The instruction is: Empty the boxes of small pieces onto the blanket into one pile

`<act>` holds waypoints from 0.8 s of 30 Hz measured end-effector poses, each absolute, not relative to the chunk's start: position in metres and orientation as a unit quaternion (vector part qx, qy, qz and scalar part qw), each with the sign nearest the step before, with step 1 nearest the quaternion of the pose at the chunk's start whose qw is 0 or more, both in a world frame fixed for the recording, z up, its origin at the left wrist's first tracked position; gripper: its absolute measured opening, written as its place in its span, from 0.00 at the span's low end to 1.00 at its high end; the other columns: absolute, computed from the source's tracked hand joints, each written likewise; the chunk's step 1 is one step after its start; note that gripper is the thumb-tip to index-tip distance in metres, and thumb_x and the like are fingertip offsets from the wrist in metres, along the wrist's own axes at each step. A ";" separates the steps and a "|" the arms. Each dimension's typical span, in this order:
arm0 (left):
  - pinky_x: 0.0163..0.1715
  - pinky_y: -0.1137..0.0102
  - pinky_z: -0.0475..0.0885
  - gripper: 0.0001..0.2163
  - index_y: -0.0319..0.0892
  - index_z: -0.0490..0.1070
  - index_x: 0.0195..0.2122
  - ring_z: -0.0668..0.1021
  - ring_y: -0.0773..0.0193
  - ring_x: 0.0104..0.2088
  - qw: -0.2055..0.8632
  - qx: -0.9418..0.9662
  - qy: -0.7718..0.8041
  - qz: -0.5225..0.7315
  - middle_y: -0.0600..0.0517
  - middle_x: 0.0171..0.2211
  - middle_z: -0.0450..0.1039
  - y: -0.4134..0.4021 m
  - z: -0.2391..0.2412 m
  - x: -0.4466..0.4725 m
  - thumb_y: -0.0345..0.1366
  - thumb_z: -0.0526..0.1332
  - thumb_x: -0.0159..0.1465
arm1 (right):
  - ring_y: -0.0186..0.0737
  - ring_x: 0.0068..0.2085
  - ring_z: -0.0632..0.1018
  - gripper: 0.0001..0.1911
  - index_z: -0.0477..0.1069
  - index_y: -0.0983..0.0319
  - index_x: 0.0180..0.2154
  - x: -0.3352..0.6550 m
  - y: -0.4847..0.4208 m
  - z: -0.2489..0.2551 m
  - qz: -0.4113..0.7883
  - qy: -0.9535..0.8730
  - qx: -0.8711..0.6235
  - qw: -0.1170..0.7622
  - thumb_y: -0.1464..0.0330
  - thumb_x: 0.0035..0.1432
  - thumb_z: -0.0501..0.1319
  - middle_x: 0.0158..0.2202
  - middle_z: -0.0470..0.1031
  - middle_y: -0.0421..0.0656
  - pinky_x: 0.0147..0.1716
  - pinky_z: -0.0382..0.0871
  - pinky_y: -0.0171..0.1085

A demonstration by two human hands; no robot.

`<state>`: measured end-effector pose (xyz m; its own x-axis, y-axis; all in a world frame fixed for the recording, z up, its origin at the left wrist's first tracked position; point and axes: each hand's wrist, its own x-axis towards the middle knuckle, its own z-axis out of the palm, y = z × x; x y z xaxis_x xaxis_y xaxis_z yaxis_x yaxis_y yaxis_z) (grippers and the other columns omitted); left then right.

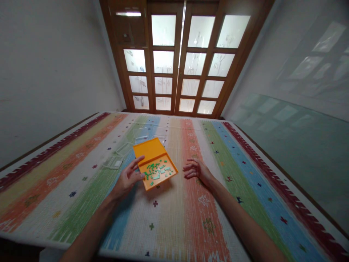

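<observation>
Here we are over the bench [174, 225], and the left hand [130, 177] has the orange box [149, 147] by its left edge, thumb over the lower tray, fingers up by the fold! The box lies wide open, lid part on the far side, tray on the near side, and it looks raised and tipped a little, with a shadow on the striped cloth [136, 214] below. Inside the tray, a loose scatter of small green and white tiles [156, 178], some lined up in short rows, others strewn about! Over to the right hand [198, 171]: nothing in its grasp, fingers loosely curled, just beside the box but apart from it. Behind and to the left, clear plastic cases [111, 162] sit on the cloth, out of reach of either set of fingers. So the step in hand, I'd judge, is holding the open box with its tiles on show; any move from here calls for a level, steady left grip, because those loose tiles could slide, and the free right hand is well placed to steady the other side
</observation>
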<state>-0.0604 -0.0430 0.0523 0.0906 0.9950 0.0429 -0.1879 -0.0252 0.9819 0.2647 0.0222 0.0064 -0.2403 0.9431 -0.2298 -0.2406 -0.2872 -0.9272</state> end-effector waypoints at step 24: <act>0.55 0.48 0.75 0.31 0.42 0.58 0.66 0.77 0.46 0.55 0.035 0.596 0.630 0.497 0.38 0.61 0.67 -0.010 0.025 -0.124 0.40 0.63 0.62 | 0.42 0.27 0.82 0.20 0.73 0.64 0.33 0.269 0.019 -0.008 0.643 -0.495 -0.405 0.422 0.52 0.54 0.66 0.32 0.81 0.49 0.29 0.78 0.41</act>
<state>-0.1244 -0.0099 0.0247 -0.2870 0.7857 0.5480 0.7155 -0.2046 0.6680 0.2689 0.0193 -0.0082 -0.3159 0.9432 -0.1032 -0.1423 -0.1546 -0.9777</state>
